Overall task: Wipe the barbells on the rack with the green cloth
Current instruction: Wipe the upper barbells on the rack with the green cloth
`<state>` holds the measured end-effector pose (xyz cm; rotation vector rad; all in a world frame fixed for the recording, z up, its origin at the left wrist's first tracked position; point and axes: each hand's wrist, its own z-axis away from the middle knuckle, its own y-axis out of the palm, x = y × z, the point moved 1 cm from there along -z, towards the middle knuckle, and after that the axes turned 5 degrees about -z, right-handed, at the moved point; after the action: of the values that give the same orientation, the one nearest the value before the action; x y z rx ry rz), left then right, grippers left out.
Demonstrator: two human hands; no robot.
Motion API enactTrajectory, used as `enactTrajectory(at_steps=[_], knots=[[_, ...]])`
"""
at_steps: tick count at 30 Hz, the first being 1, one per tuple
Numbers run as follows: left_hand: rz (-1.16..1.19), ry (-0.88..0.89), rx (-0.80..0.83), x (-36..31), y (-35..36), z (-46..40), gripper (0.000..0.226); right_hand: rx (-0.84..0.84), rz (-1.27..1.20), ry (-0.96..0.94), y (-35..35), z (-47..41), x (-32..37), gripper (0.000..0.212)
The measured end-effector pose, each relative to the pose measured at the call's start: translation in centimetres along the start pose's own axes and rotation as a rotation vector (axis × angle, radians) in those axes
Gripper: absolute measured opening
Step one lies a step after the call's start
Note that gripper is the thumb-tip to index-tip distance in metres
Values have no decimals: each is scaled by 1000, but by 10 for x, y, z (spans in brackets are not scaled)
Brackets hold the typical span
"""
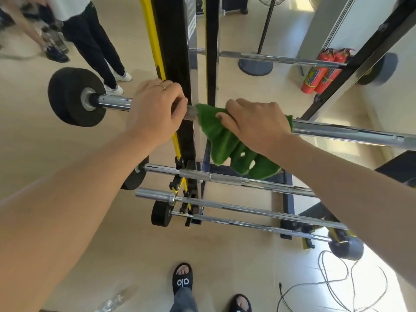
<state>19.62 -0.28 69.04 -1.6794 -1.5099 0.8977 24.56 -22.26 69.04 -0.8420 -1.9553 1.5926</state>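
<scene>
A chrome barbell (342, 132) lies across the black-and-yellow rack (174, 55), with a black plate (69, 96) on its left end. My left hand (155, 106) is closed around the bar just left of the rack upright. My right hand (258, 122) presses the green cloth (221, 140) around the bar to the right of the upright; the cloth's loose end hangs down. Three more barbells (243, 208) rest lower on the rack, and another one (281, 59) sits behind it.
Another person's legs (94, 46) stand at the upper left. Red fire extinguishers (322, 73) and a fan base (255, 65) are at the back right. A black cable (333, 282) is coiled on the floor at lower right, near my sandalled feet (182, 280).
</scene>
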Motion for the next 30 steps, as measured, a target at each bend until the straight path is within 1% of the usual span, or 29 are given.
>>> enactTrajectory(at_steps=[4,6,8,10,11,12,14,17,19,21,23,26,27,30], knots=[[31,13,-4,0,0,0,25,-13,76,268,-8,36,-41,49],[48,-2,-17,2,2,2,26,3,89,351,-11,40,-36,53],[79,-10,-19,2,4,2,27,-1,102,403,-10,24,-15,53],[98,-12,-27,2,5,1,27,13,130,398,-4,2,11,40],[109,-12,-32,4,6,1,27,44,144,384,-1,-10,25,32],[109,-12,-40,4,6,0,27,84,156,381,2,-21,34,30],[110,-13,-57,5,8,0,29,149,169,361,3,-37,45,35],[112,-5,-73,5,9,0,32,201,123,322,1,-49,48,38],[105,7,-74,6,9,1,31,211,91,281,-4,-47,45,34],[100,17,-71,7,9,1,30,187,56,291,-7,-32,30,28],[101,9,-60,8,10,2,30,157,44,401,-13,-9,10,43],[105,-11,-52,5,10,1,30,132,55,551,-22,21,-17,51],[105,-16,-56,5,10,2,30,130,30,559,-24,24,-22,52],[111,-17,-57,6,10,2,30,65,-3,447,-22,18,-22,52]])
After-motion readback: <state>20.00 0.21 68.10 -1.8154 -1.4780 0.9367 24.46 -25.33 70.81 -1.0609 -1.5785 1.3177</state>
